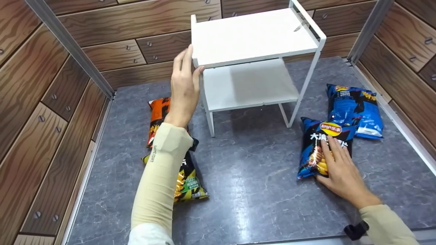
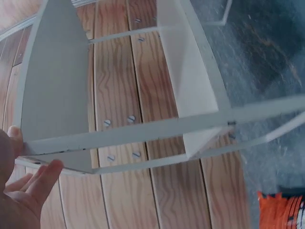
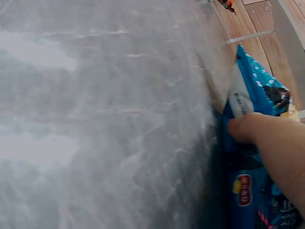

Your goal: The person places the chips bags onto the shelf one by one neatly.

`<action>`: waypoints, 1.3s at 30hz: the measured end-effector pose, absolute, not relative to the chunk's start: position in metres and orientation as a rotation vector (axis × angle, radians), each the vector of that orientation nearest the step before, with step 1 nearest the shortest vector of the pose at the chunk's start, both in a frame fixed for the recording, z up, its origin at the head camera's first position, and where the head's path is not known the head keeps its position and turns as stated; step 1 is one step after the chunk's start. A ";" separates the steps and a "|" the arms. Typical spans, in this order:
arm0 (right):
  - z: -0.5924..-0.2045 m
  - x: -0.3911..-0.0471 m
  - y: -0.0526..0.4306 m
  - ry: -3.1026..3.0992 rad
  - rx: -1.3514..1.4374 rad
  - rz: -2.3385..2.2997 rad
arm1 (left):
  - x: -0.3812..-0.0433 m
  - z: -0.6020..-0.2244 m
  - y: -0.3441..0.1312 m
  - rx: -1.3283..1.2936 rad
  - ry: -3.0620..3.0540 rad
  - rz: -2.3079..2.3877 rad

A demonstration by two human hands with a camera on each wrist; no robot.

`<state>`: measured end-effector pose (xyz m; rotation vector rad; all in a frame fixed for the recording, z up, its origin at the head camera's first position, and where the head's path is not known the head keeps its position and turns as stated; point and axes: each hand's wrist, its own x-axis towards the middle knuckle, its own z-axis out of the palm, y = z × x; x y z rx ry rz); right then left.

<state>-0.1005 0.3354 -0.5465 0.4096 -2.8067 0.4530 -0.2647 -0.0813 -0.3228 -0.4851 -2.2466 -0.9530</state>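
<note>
A white two-tier shelf unit (image 1: 252, 37) stands on the floor. My left hand (image 1: 185, 85) grips the left front corner of its top; in the left wrist view, the thumb (image 2: 14, 138) lies on one side of the edge and the fingers (image 2: 45, 181) on the other. At the right, my right hand (image 1: 342, 173) holds a blue bag of chips (image 1: 311, 131), its fingers laid across the front. The thumb (image 3: 240, 129) presses the bag's side in the right wrist view. A second blue chip bag (image 1: 369, 112) lies right behind it.
An orange chip bag (image 1: 158, 109) and a yellow-and-black chip bag (image 1: 190, 183) lie left, partly hidden by my left arm. Wood-patterned walls (image 1: 64, 95) with metal corner posts enclose the grey marbled floor (image 1: 235, 177) at the back and both sides.
</note>
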 end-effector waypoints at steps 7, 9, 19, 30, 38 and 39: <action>-0.540 -0.104 0.334 -2.793 0.419 0.476 | -0.261 -0.322 -0.077 -0.431 -2.240 -0.989; -0.536 -0.105 0.333 -2.770 0.433 0.501 | -0.261 -0.321 -0.077 -0.432 -2.236 -0.988; -0.515 -0.110 0.329 -2.702 0.418 0.622 | -0.263 -0.324 -0.086 -0.439 -2.230 -0.853; -0.477 -0.109 0.331 -2.598 0.434 0.632 | -0.266 -0.326 -0.090 -0.489 -2.217 -0.678; -0.427 -0.117 0.342 -2.543 0.441 0.636 | -0.267 -0.329 -0.090 -0.485 -2.213 -0.630; -0.420 -0.119 0.343 -2.532 0.443 0.635 | -0.267 -0.330 -0.090 -0.484 -2.211 -0.628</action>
